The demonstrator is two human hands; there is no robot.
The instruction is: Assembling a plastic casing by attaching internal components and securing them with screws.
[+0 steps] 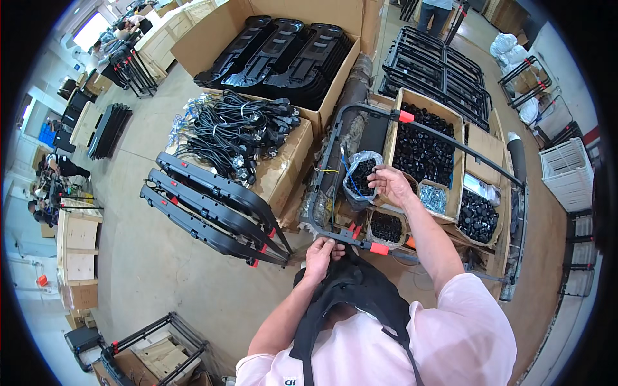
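Note:
A black tubular metal frame (450, 141) with red sleeves lies in front of me across the worktop. At its near left corner my left hand (320, 257) is closed, thumb and fingers on the tube. My right hand (391, 183) is over a clear plastic bag (362, 172) of small black parts, its fingers curled together. Whatever they pinch is too small to make out. A thin blue wire (351, 170) rises from the frame beside the bag and runs down near the right fingertips.
Beside the bag stand boxes of black caps (425, 151), silvery screws (432, 198) and black screws (386, 227). Power cords (238, 128) cover a carton on the left. Black curved rails (206, 199) lean before it. Behind, a large carton holds black plastic panels (270, 55).

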